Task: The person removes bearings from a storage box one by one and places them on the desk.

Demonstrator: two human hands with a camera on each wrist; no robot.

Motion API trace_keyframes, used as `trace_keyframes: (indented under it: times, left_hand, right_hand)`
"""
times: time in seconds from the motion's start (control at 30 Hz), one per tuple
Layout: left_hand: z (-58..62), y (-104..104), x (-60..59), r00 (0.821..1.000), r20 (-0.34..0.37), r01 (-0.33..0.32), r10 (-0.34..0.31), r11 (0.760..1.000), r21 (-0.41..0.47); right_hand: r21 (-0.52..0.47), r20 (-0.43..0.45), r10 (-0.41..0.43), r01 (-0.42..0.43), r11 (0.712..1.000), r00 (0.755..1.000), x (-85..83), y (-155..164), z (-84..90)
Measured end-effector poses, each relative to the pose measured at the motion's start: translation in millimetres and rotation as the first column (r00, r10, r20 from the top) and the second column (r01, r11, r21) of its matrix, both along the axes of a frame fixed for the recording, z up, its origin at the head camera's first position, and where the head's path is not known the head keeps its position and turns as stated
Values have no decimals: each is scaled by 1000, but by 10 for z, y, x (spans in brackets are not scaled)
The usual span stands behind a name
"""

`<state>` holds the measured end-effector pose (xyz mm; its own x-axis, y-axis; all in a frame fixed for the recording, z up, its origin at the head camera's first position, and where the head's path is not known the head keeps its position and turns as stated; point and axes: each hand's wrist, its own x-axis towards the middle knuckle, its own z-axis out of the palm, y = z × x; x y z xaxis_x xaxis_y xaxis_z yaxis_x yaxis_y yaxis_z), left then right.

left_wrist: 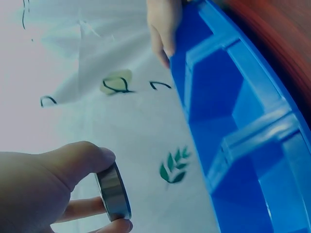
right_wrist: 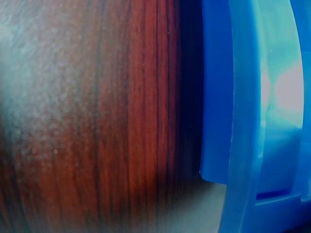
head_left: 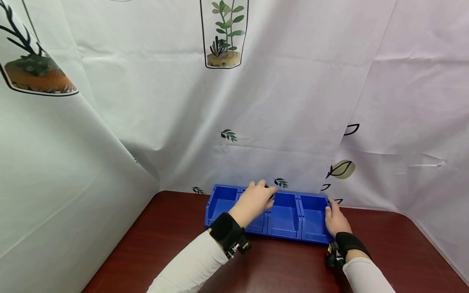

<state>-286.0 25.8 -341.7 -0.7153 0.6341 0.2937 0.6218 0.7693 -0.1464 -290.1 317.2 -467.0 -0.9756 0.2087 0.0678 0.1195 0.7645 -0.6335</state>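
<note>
My left hand [head_left: 254, 201] is raised over the blue compartment tray [head_left: 284, 235], near its back edge. In the left wrist view, its thumb and fingertips pinch a short grey metallic disc [left_wrist: 114, 191] by the rim, in front of the cloth. Only a dark sliver of the disc shows in the head view. At the tray's right end, my right hand [head_left: 337, 221] grips the end wall, thumb toward the inside and fingers around the back corner. The right wrist view shows the tray's blue wall [right_wrist: 243, 116] close up, with the right hand outside the picture.
The tray stands on a dark red wood-grain table [head_left: 289, 264], close to its back edge. Behind and to the left hangs a white cloth [head_left: 165, 101] printed with plants and leaves. Black straps with small cameras [head_left: 238, 246] sit on both wrists.
</note>
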Motion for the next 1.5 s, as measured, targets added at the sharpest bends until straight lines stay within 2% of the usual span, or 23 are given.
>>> trace_keyframes:
  times: [0.23,0.43,0.67,0.97,1.17,1.37,1.5]
  left_hand:
    - [-4,20,168,994,-91,61,-63,998,-27]
    - [-103,-3,292,991,-93,92,-95,995,-37]
    - [-217,-45,404,990,-94,95,-102,993,-76]
    - [-382,-89,542,993,-37,108,-112,991,-77]
    - [-524,-96,636,990,5,137,-138,984,-114]
    - [-642,-100,711,981,95,180,-169,975,-133]
    - [-707,-88,757,975,174,164,-141,978,-127]
  right_hand:
    - [2,-15,6,-5,1000,1000,-2,11,-18]
    - [4,-12,7,-7,1000,1000,-14,20,-34]
    - [12,-18,0,1,1000,1000,-17,10,-40]
    - [7,-14,-6,6,1000,1000,-16,9,-33]
    - [5,-9,-8,8,1000,1000,-22,16,-36]
    - [3,-8,-3,3,1000,1000,-42,27,-55]
    - [4,-9,-2,2,1000,1000,-51,36,-61]
